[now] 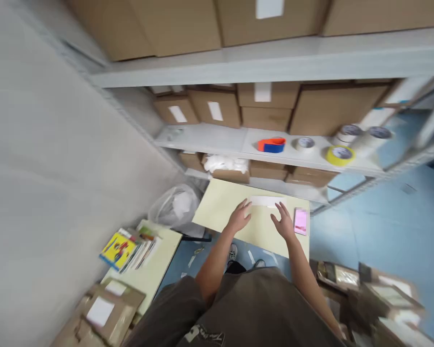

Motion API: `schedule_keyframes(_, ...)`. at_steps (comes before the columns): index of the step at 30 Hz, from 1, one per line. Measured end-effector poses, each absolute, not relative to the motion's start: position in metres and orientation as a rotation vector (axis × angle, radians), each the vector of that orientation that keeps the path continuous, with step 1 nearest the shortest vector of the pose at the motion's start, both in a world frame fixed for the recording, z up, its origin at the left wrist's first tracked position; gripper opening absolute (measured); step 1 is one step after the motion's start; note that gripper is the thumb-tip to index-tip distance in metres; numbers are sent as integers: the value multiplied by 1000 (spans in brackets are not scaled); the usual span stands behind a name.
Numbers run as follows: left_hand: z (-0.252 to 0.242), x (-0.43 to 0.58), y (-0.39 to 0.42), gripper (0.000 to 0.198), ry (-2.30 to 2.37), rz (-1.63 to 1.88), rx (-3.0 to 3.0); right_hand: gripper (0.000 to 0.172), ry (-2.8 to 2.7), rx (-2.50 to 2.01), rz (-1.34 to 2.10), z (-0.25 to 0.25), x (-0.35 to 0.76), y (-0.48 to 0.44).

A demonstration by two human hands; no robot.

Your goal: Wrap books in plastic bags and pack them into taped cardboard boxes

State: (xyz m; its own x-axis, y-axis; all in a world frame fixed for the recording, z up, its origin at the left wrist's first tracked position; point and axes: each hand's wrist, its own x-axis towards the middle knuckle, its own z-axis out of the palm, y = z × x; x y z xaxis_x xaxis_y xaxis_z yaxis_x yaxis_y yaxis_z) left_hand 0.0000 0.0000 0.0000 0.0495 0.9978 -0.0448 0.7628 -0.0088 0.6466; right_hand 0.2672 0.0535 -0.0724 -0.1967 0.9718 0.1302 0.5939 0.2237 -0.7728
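My left hand point(239, 216) and my right hand point(284, 222) are both stretched out over a pale yellow table point(217, 207), fingers spread and holding nothing. Just beyond the fingertips lies a white strip of paper point(265, 200). A pink phone-sized object point(300, 221) lies on the table right beside my right hand. The picture is somewhat smeared by motion.
A grey shelf rack point(238, 140) behind the table holds cardboard boxes point(217, 107), an orange-and-blue tape roll point(272, 144), a yellow tape roll point(340, 154) and white rolls. A plastic bag point(175, 207) sits on the floor. Colourful books point(125, 249) lie on a second table at left; cardboard boxes point(101, 311) below.
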Motion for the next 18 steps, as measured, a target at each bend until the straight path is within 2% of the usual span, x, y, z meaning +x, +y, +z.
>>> schedule_keyframes(10, -6, -130, -215, 57, 2406, 577, 1270, 60, -2257, -1059, 1040, -90, 130, 2)
schedule_keyframes(18, -22, -183, -266, 47, 2428, 720, 1170, 62, -2482, -846, 1043, -90, 37, -40)
